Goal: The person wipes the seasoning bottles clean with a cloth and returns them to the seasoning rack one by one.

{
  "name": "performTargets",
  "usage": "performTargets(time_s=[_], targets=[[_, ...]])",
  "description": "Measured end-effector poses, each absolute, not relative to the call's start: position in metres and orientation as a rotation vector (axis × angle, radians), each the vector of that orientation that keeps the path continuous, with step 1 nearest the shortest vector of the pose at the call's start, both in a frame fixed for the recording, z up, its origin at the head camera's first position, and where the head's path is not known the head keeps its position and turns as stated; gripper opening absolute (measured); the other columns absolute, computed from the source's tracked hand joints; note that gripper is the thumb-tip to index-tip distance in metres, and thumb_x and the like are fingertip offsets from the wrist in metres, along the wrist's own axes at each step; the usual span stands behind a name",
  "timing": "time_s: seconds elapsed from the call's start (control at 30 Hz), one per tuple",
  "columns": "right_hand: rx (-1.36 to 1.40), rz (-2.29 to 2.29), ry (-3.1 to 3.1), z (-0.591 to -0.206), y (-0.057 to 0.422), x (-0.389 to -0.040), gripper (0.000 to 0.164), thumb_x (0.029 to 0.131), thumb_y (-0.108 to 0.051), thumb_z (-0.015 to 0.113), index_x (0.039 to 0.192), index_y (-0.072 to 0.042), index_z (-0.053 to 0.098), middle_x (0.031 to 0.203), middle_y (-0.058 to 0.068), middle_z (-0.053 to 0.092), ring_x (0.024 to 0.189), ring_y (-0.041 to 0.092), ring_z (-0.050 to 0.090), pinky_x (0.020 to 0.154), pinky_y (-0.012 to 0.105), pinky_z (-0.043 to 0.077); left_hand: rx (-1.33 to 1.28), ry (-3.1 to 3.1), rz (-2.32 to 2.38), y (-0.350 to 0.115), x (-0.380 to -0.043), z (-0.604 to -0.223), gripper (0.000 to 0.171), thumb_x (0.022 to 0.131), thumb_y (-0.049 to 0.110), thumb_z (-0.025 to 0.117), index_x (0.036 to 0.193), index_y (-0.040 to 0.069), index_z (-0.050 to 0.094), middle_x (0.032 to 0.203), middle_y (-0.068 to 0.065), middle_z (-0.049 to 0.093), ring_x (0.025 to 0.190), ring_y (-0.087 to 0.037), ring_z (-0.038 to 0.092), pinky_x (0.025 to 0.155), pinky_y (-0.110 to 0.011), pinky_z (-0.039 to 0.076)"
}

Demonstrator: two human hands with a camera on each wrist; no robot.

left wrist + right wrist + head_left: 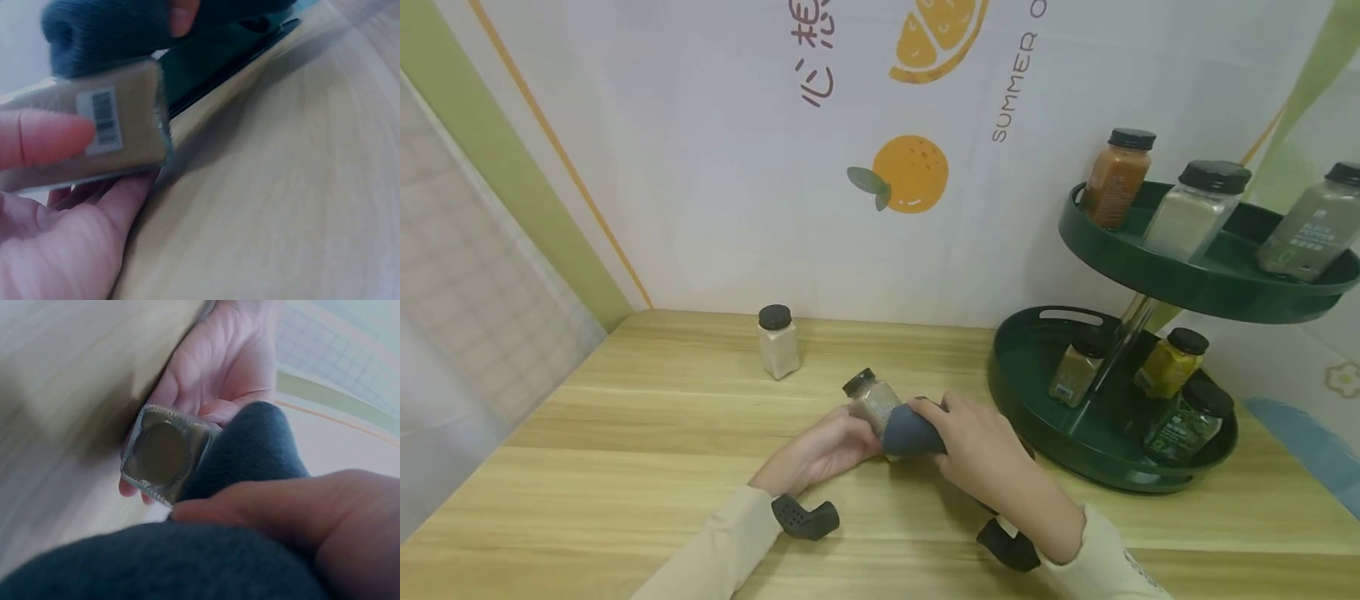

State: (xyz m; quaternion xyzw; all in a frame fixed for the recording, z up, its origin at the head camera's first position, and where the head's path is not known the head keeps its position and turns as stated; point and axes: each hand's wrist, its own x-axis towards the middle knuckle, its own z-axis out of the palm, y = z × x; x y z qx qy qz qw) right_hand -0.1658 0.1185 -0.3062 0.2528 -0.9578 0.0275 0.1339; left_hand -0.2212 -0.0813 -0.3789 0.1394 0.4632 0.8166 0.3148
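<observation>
A square spice jar (874,402) with a black lid and pale brown contents is tilted above the table. My left hand (829,450) grips it, the thumb (50,134) lying beside a barcode label (105,119). In my right hand (981,440) is a dark blue-grey cloth (913,431), which touches the jar's side. The right wrist view shows the jar's bottom (161,453) facing the camera, partly covered by the cloth. Another black-lidded jar (778,346), with pale contents, stands on the table behind my left hand.
A dark green two-tier round rack (1112,467) stands on the right of the wooden table (625,433). Several spice jars are on its tiers, among them an orange-brown one (1117,179) above and a yellow one (1171,365) below. A printed white cloth (715,167) hangs behind.
</observation>
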Motion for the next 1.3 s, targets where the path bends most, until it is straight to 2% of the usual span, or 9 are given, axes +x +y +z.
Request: performTargets(time_s=[0.27,0.4,0.5,0.6,0.73,0.83,0.97,1.1,1.3], targets=[[0.745,-0.029,-2.897,-0.292,0.132,-0.164,0.050,0.068,-0.008,0.075,0.114,-0.024,0.063,0.084,0.003,0.059,0.072,0.018,0.057,0.059,0.035,0.051,0.352,1.078,2.223,-0.082,-0.224,-0.378,0.077,0.080,-0.009,0.032,0.147,0.007,0.000,0.148,-0.023,0.020,0.126,-0.023,0.042,0.110,-0.033,0.031],[0.699,-0.081,-2.982,-0.285,0.140,-0.166,0.052,0.070,-0.008,0.073,0.117,-0.025,0.063,0.093,0.003,0.063,0.080,0.022,0.061,0.062,0.038,0.052,0.347,1.069,2.226,-0.083,-0.223,-0.379,0.074,0.090,0.000,0.040,0.147,0.009,-0.005,0.150,-0.025,0.019,0.130,-0.030,0.041,0.114,-0.040,0.023],[0.636,0.001,-2.959,-0.284,0.142,-0.170,0.055,0.072,-0.012,0.075,0.123,-0.024,0.059,0.101,0.005,0.064,0.088,0.024,0.062,0.067,0.041,0.054,0.387,1.123,2.208,-0.084,-0.223,-0.380,0.076,0.090,-0.003,0.044,0.148,0.009,-0.002,0.149,-0.021,0.022,0.130,-0.027,0.041,0.115,-0.043,0.021],[0.606,0.160,-2.864,-0.283,0.142,-0.172,0.062,0.073,-0.016,0.075,0.130,-0.024,0.053,0.107,0.007,0.062,0.093,0.025,0.062,0.069,0.043,0.054,0.483,1.146,2.176,-0.085,-0.222,-0.381,0.074,0.087,-0.010,0.044,0.148,0.009,0.007,0.145,-0.011,0.030,0.128,-0.022,0.041,0.114,-0.048,0.022],[0.636,0.322,-2.729,-0.285,0.135,-0.171,0.069,0.074,-0.014,0.075,0.135,-0.026,0.047,0.107,0.007,0.061,0.092,0.024,0.063,0.069,0.043,0.055,0.625,1.106,2.147,-0.085,-0.221,-0.382,0.060,0.085,-0.014,0.042,0.138,0.012,0.034,0.131,-0.004,0.047,0.122,-0.020,0.046,0.106,-0.053,0.033],[0.682,0.365,-2.685,-0.287,0.128,-0.169,0.073,0.072,-0.012,0.076,0.136,-0.028,0.045,0.107,0.006,0.060,0.091,0.023,0.063,0.069,0.041,0.055,0.692,1.127,2.117,-0.084,-0.220,-0.383,0.051,0.084,-0.015,0.042,0.122,0.017,0.052,0.111,0.002,0.060,0.106,-0.015,0.055,0.098,-0.045,0.043],[0.742,0.344,-2.718,-0.293,0.121,-0.167,0.072,0.072,-0.013,0.077,0.136,-0.028,0.046,0.105,0.004,0.059,0.093,0.022,0.062,0.074,0.040,0.054,0.704,1.233,2.062,-0.083,-0.219,-0.383,0.045,0.082,-0.012,0.043,0.108,0.020,0.060,0.083,0.010,0.061,0.083,-0.008,0.054,0.089,-0.033,0.046],[0.744,0.244,-2.777,-0.299,0.121,-0.167,0.066,0.073,-0.014,0.077,0.131,-0.026,0.051,0.096,0.004,0.058,0.087,0.020,0.060,0.073,0.038,0.053,0.629,1.277,2.067,-0.082,-0.218,-0.382,0.048,0.081,-0.010,0.047,0.120,0.016,0.053,0.099,0.005,0.060,0.090,-0.012,0.053,0.092,-0.037,0.046],[0.755,0.081,-2.857,-0.301,0.130,-0.171,0.057,0.072,-0.007,0.076,0.123,-0.025,0.057,0.094,0.007,0.060,0.083,0.023,0.061,0.070,0.037,0.054,0.471,1.242,2.107,-0.083,-0.219,-0.381,0.079,0.082,-0.010,0.047,0.149,0.009,0.010,0.136,-0.010,0.034,0.119,-0.023,0.043,0.104,-0.055,0.034]])
